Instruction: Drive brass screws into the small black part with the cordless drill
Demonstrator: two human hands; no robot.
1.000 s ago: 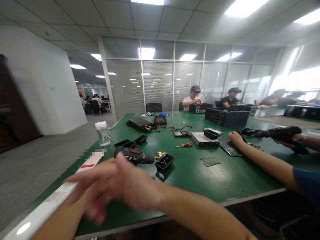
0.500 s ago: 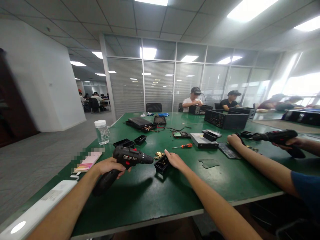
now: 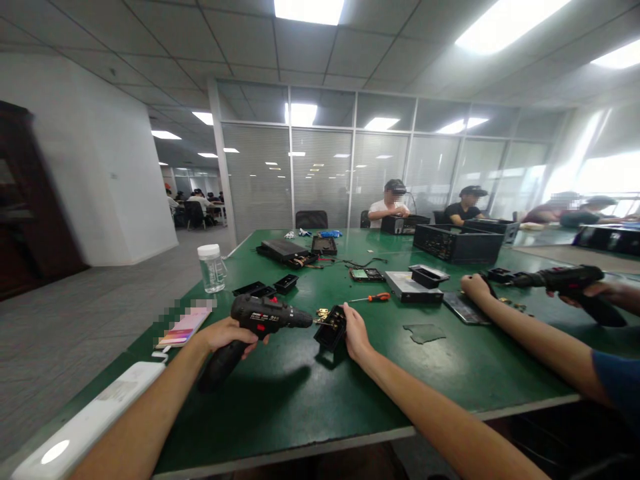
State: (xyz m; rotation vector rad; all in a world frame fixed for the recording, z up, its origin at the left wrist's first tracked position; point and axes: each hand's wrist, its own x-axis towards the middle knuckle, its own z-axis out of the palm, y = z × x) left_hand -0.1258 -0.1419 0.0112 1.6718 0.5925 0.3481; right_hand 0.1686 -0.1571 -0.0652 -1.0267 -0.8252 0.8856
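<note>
My left hand is wrapped around the grip of a black cordless drill with red accents. The drill points right, and its bit reaches to the inside of a small black plastic box. My right hand is closed on the right side of this box and holds it tilted over the table. Small brass-coloured parts show in the box, too small to make out. More brass-coloured pieces lie just behind it on the green table.
An orange screwdriver, a circuit-board part and a silver drive lie beyond my right hand. More black boxes, a water bottle and a white power strip are leftward. A co-worker's hand works at right with another drill.
My right hand has raised and tilted the black box, its fingers now along its right side. The drill bit now reaches into the box. The whole view has shifted slightly.
</note>
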